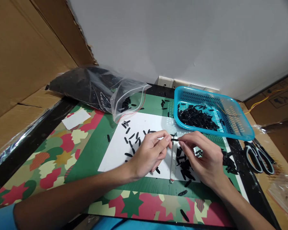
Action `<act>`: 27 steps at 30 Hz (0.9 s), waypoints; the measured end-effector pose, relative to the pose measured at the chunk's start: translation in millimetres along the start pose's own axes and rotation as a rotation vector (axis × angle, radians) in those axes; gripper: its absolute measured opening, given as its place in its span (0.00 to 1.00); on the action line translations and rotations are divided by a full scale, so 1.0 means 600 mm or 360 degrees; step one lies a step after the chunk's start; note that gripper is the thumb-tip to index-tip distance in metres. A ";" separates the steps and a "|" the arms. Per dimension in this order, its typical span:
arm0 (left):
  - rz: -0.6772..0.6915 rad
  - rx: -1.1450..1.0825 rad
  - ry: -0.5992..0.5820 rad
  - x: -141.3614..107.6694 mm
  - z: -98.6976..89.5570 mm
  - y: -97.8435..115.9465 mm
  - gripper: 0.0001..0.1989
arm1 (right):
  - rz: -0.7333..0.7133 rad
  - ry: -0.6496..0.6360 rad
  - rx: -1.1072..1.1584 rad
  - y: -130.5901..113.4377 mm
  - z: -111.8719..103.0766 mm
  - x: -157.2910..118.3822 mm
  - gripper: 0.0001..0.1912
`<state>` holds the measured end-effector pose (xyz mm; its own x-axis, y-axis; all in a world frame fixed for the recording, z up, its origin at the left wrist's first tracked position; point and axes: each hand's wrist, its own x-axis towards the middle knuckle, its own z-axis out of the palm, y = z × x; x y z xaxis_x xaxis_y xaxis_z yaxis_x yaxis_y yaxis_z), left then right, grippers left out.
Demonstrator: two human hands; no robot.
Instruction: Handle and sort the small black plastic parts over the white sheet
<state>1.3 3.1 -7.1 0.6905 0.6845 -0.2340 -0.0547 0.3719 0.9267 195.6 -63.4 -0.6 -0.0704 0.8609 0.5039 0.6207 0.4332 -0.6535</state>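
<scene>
A small black oblong piece (174, 140) is held level between the fingertips of both hands, one end in each pinch. My left hand (151, 150) is closed on its left end, above a white sheet (112, 156). From the other side my right hand (204, 155) grips the right end with thumb and forefinger. Beneath the piece lies a long, narrow, pale strip (173, 163), perhaps a ruler or blade. More black pieces (132, 140) are scattered left of it, and a denser cluster (186, 167) lies beside my right hand.
A blue plastic basket (242, 127) with many black pieces stands at the back right. Black-handled scissors (259, 158) lie beside it. At the back left, a clear zip bag (93, 86) full of dark material opens towards me. Cardboard (26, 41) walls the left side.
</scene>
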 end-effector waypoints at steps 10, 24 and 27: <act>0.0045 0.0069 0.0007 0.004 -0.005 -0.004 0.21 | -0.0055 0.0002 -0.0024 0.000 0.012 -0.004 0.12; -0.0114 -0.0005 -0.0067 0.002 -0.005 0.004 0.22 | -0.0043 0.0629 -0.0859 0.038 -0.053 0.015 0.07; -0.0132 0.0061 -0.0098 -0.003 -0.001 0.004 0.22 | 0.0074 0.0702 -0.0834 0.044 -0.063 0.015 0.08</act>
<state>-0.5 3.3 -4.4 0.7345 0.6120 -0.2931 0.0314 0.4008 0.9156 240.9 -54.4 7.9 0.2214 0.6382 0.7374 0.9191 0.1162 -0.3765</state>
